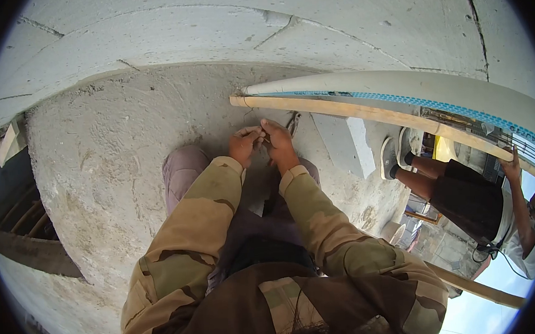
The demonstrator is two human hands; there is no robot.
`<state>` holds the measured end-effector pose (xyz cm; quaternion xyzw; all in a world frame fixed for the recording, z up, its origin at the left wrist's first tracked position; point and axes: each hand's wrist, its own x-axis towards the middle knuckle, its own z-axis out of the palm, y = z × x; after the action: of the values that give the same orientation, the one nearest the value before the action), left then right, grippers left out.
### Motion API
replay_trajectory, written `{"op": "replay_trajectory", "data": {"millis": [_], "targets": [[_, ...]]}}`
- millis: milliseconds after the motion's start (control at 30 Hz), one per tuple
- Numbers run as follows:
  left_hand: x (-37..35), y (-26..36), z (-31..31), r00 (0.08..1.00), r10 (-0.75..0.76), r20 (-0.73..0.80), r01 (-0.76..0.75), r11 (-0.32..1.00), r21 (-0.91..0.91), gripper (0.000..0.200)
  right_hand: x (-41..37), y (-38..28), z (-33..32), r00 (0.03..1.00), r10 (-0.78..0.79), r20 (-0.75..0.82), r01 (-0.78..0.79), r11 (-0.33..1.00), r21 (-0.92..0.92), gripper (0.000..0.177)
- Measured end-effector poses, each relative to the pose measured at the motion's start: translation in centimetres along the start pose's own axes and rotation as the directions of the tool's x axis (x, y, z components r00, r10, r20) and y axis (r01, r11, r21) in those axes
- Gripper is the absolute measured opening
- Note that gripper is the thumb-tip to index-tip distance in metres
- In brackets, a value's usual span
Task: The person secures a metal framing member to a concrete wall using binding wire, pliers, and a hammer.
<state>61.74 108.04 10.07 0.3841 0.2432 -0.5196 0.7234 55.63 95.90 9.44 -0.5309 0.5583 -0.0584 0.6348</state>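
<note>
My left hand (245,146) and my right hand (280,145) meet in front of my knees, fingertips pinched close together. What they hold is too small to make out. Just beyond my fingers, a thin wire (248,104) loops around the near end of a wooden batten (313,106). A dark metal tool (293,122) rests on the concrete floor beside my right hand. Along the batten run a pale grey pipe (360,83) and a strip of blue mesh (398,98).
A light block (342,141) lies to the right of my hands. Farther right, a person (465,198) in dark shorts stands with a hand on the batten's far end. A block wall (210,36) curves ahead. At left the floor (95,153) ends at an opening (28,218).
</note>
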Motion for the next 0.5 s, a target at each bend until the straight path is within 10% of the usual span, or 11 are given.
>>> {"op": "replay_trajectory", "data": {"millis": [67, 233, 333, 400, 500], "targets": [[0.1, 0.4, 0.1, 1.0, -0.005, -0.021, 0.006, 1.0, 0.006, 0.011, -0.3, -3.3, 1.9, 0.866, 0.23, 0.444, -0.394, 0.861, 0.321, 0.031], [-0.2, 0.5, 0.5, 0.995, 0.073, -0.068, -0.064, 0.99, 0.126, 0.009, 3.2, -3.4, 2.9, 0.81, 0.07, 0.582, -0.204, 0.964, 0.168, 0.037], [-0.7, 1.4, 1.1, 0.996, 0.08, -0.048, -0.072, 0.986, 0.148, 0.01, 3.1, -3.7, 2.3, 0.673, 0.27, 0.689, -0.447, 0.89, 0.087, 0.035], [-1.3, 1.9, 1.1, 0.998, 0.032, -0.058, -0.028, 0.998, 0.064, 0.01, 1.6, -2.9, 3.8, 0.777, 0.057, 0.627, -0.451, 0.745, 0.492, 0.025], [-1.1, 2.8, 0.7, 0.996, -0.087, -0.012, 0.083, 0.981, -0.173, 0.01, 0.3, -3.4, 3.5, 0.793, 0.073, 0.605, -0.489, 0.669, 0.56, 0.018]]}}
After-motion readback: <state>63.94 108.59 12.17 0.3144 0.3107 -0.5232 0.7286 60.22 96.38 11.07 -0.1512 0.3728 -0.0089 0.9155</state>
